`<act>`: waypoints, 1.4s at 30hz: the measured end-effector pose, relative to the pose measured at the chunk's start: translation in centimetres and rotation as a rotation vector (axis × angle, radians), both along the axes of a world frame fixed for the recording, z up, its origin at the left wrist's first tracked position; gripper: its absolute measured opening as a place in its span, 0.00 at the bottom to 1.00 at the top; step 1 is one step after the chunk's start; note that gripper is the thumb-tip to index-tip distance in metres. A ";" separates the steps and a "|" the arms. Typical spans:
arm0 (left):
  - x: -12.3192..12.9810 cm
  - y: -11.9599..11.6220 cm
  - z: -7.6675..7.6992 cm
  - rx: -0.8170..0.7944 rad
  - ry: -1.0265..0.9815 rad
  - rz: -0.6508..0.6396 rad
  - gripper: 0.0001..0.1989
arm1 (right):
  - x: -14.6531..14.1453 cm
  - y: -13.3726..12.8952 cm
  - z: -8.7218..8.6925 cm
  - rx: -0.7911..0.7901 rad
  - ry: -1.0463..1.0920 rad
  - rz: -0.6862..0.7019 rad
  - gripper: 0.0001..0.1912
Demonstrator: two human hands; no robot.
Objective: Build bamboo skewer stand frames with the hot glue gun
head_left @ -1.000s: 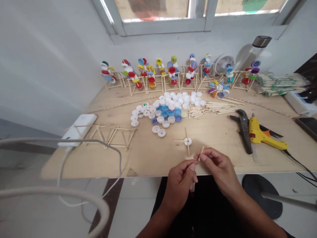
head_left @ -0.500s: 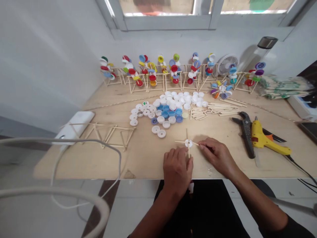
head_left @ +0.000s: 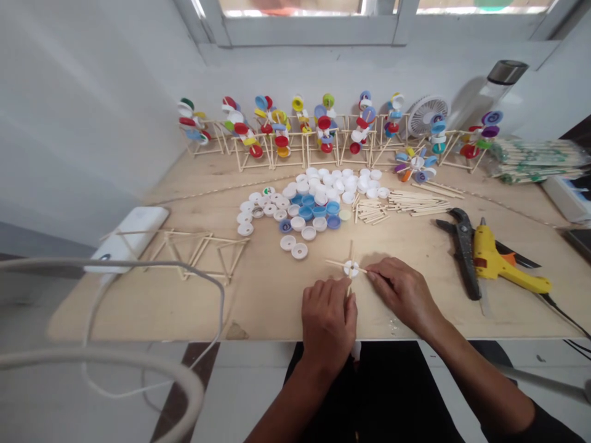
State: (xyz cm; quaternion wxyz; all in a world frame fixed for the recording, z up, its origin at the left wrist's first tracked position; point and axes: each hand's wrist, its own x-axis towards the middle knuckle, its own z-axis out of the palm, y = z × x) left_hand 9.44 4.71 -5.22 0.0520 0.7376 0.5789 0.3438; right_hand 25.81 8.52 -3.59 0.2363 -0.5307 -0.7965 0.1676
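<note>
A white bottle cap [head_left: 351,269] lies on the table in front of me, with thin wooden sticks [head_left: 335,263] radiating from it like a cross. My left hand [head_left: 327,314] is closed on the stick that points toward me, its fingertips just below the cap. From the right, my right hand [head_left: 402,288] pinches the outer end of the right-hand stick between thumb and forefinger. Beyond the cross, several white and blue bottle caps [head_left: 299,250] are spread out. Cut wooden sticks [head_left: 418,202] lie in piles to their right.
A yellow glue gun [head_left: 489,255] and black-handled cutters [head_left: 465,253] lie at the right. Stick frames with coloured cap wheels [head_left: 281,140] line the back wall. At left, a stick frame [head_left: 198,258] rests partly over a white power strip [head_left: 132,237], with a cable [head_left: 221,295] looping in front.
The camera view has shifted slightly. The stick cross has turned a little, its right-hand stick tilting slightly downward; both hands keep their hold on the sticks.
</note>
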 end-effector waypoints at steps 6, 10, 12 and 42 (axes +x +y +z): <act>0.0 0.1 0.0 -0.027 -0.014 -0.012 0.09 | -0.1 0.0 -0.1 -0.013 -0.041 -0.001 0.13; 0.0 0.1 -0.1 -0.023 -0.020 -0.006 0.10 | -0.1 0.0 -0.2 -0.007 -0.045 0.002 0.13; 0.0 0.1 -0.1 -0.014 -0.020 -0.001 0.10 | -0.1 0.1 -0.3 0.001 -0.049 0.003 0.13; 0.0 0.0 -0.1 -0.016 -0.014 0.003 0.11 | -0.1 0.2 -0.4 0.049 -0.107 0.012 0.13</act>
